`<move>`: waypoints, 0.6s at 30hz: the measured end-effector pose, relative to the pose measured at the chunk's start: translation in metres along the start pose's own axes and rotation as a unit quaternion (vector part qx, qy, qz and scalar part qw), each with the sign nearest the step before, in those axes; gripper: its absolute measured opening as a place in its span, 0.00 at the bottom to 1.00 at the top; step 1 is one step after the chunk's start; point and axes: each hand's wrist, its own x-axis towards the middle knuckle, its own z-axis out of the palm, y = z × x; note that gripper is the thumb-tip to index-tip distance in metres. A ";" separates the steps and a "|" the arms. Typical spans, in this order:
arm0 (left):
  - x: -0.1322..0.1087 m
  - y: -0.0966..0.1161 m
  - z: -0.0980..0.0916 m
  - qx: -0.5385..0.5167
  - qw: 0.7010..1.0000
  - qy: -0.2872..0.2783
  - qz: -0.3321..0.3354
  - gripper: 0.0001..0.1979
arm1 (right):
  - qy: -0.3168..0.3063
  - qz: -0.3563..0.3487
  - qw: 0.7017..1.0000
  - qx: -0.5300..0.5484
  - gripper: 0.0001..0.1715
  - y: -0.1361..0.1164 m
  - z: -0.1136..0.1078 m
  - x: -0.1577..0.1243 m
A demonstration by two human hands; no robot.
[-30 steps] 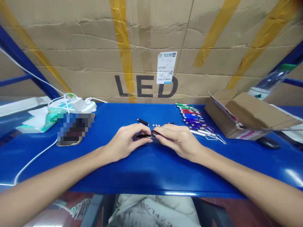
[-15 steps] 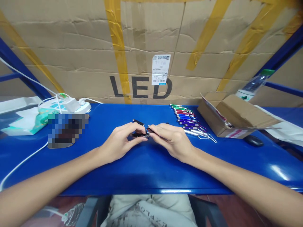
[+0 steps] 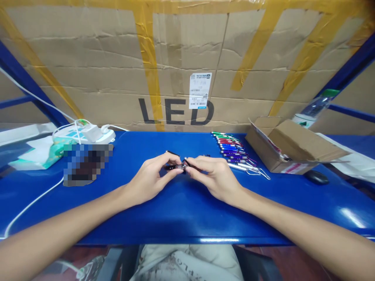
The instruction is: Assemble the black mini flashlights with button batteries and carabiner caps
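Now, left hand (image 3: pixel 152 171): thumb and fingers closed on a black tube (image 3: pixel 175 167), which lies level in the grip.
Right hand (image 3: pixel 215 173): fingertips pinched narrow on a dark piece (image 3: pixel 185 162) at the tube's right end – I cannot tell its shape, as my fingers cover most of it.
Black tube: held just above the middle of the bench (image 3: pixel 187 218), between my two hands.
Beyond my hands: a black stick (image 3: pixel 169 152) shows just past my left fingers, and a small dark bit (image 3: pixel 206 155) past my right knuckles.
Coloured row: tubes (image 3: pixel 230 147) side by side, running from near the bench's back edge towards me – green, red, blue, purple, then silver – with metal hooks (image 3: pixel 265 174) at the right ends of the nearest.
Towards the right edge: an open box (image 3: pixel 262 150), a black mouse (image 3: pixel 316 177) just before it, a green-capped bottle (image 3: pixel 313 107) behind.
Back left corner: a power strip (image 3: pixel 109 137), a tissue pack (image 3: pixel 35 160) and a pixelated thing (image 3: pixel 88 166) nearer me.
Along the back edge: a big carton (image 3: pixel 114 86) marked LED, with a white label (image 3: pixel 200 90).
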 end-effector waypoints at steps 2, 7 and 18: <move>0.000 0.000 0.000 0.017 1.000 0.011 0.014 0.05 | -0.014 0.044 0.998 0.031 0.13 -0.003 0.000 0.001; -0.001 -0.002 0.000 0.032 0.999 0.032 0.020 0.04 | -0.040 0.103 0.987 0.117 0.15 -0.003 0.003 0.002; 0.004 -0.005 -0.002 -0.017 0.997 0.003 -0.075 0.10 | -0.017 -0.013 1.000 -0.021 0.15 0.009 -0.012 0.000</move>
